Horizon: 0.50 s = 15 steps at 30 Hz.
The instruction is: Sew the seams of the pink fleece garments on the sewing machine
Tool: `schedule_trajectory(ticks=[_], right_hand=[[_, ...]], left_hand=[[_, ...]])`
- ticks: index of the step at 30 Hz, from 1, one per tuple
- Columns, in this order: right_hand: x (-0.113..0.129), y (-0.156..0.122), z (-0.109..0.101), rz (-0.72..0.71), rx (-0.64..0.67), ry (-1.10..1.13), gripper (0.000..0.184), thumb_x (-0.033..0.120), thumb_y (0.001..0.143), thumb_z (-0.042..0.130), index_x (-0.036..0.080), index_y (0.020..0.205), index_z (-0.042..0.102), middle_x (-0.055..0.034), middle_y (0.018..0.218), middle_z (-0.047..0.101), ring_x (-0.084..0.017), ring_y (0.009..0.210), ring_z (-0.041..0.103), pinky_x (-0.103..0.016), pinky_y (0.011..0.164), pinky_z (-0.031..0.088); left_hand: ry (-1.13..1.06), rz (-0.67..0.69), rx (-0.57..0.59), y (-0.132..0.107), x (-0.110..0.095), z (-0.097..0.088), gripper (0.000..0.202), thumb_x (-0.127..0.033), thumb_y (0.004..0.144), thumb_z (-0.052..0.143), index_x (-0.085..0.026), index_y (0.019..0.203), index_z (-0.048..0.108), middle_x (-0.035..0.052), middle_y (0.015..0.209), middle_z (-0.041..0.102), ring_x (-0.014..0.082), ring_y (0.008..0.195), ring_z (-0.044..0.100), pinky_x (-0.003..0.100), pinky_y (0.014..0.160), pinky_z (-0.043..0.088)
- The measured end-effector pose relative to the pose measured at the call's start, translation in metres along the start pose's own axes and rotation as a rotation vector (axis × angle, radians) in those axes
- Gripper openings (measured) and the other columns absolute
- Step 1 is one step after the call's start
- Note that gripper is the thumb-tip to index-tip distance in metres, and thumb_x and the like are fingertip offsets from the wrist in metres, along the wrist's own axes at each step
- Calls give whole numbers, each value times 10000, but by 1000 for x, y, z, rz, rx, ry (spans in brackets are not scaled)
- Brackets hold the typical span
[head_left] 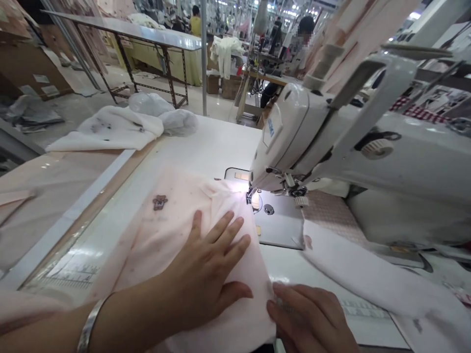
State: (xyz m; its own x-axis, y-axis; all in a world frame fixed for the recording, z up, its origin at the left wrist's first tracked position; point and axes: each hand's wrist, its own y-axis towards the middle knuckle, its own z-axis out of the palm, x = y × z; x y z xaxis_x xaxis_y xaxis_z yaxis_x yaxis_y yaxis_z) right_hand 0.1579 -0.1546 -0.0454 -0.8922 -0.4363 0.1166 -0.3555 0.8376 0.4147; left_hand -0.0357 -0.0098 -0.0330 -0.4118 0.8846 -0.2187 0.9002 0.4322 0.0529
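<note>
A pale pink piece of fabric [147,250] with a small bear motif [160,202] lies across the machine table. Its far edge runs under the lit needle area of a white sewing machine [294,132]. Spread flat on the fabric, my left hand [217,260] has its fingers pointing toward the presser foot [249,197]. At the fabric's right edge, my right hand [309,314] pinches the cloth between thumb and fingers. The fingertips of that hand are slightly blurred.
White fabric [110,127] and a clear plastic bag [176,120] lie at the table's far left. Another pale piece [360,269] lies right of the needle plate [279,225]. Beyond are a metal-legged table [147,34] and a person [300,54] at another workstation.
</note>
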Motion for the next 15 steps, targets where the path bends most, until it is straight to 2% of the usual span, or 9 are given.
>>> schedule_trajectory(ticks=[2,4,8,12,15], right_hand=[[-6,11,3,-52,-38,-54,158,185,859,540,200,972,648,9,1040,670,-190,948,560,-338,781,372],[-12,26,6,-79,-70,-46,159,225,882,513,204,948,657,37,1002,685,-164,880,580,-334,770,354],[-26,61,9,-156,89,-43,166,215,868,521,171,979,637,-5,1035,671,-154,836,584,-339,774,335],[-42,88,16,-98,55,-20,176,173,874,485,178,989,619,-23,979,660,-165,817,564,-349,758,332],[-57,98,26,-52,51,-49,191,176,877,469,198,1001,613,-36,887,636,-180,800,543,-340,707,344]], left_hand=[[-13,24,27,7,12,-5,625,-563,881,373,-170,1364,318,170,1446,212,390,1331,136,729,940,124],[-18,56,36,17,29,-9,646,-569,872,397,-163,1367,306,171,1450,203,367,1339,126,694,970,118],[-2,180,-10,42,70,-15,654,-606,863,385,-171,1348,325,153,1441,245,303,1344,146,600,1031,70],[57,275,-47,68,102,-20,629,-619,852,397,-190,1311,377,152,1421,291,285,1335,179,530,1036,102],[88,305,-50,86,118,-23,610,-595,857,414,-203,1321,370,127,1418,308,256,1331,201,458,1042,133]])
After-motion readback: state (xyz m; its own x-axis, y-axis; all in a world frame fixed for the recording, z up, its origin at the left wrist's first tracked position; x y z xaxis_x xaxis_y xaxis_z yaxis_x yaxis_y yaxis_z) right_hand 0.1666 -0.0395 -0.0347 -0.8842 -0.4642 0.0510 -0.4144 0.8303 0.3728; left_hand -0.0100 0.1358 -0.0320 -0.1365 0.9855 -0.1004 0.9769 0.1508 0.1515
